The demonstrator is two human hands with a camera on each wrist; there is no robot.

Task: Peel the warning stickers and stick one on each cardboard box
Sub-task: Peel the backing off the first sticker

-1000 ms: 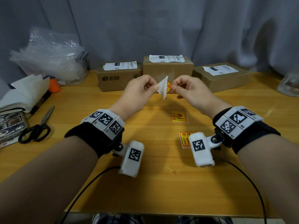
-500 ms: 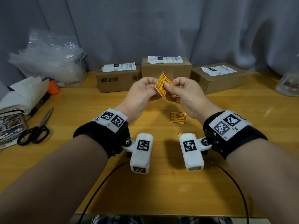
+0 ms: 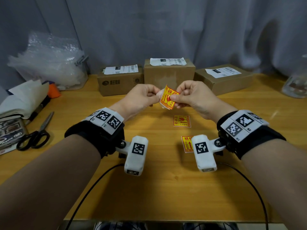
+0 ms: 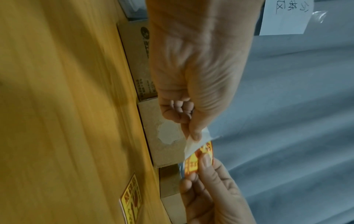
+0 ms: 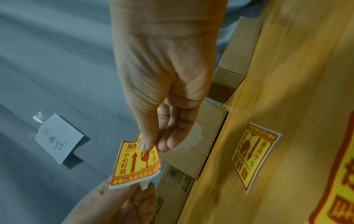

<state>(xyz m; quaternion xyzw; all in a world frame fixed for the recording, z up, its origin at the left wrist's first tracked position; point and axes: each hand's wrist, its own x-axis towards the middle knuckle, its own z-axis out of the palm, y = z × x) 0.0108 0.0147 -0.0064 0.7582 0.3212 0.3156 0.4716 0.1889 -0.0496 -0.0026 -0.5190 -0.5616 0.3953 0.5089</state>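
Head view, read from the left of the frame: scissors [image 3: 34, 136] lay at the left edge of the worktop [image 3: 159, 188], a bag of bubble wrap [image 3: 49, 63] sat upper left, and three cardboard boxes [image 3: 169, 73] stood in a row along the back, none showing a yellow sticker on the faces in view. At centre, the left hand [image 3: 141, 98] pinched a corner of the white backing paper [image 4: 193, 144], its other fingers curled in, while the right hand [image 3: 191, 97] pinched the yellow warning sticker [image 3: 169, 99] between thumb and forefinger, raised above the worktop in front of the middle box. Two more stickers [image 3: 181, 121] lay flat on the wood below, the nearer one partly hidden by the right wrist camera. The peel looked only begun. It would likely go best by drawing the backing away slowly and low against the sticker, holding the sticker by its very edge so the adhesive stayed clean and the sheet neither curled onto itself nor tore.
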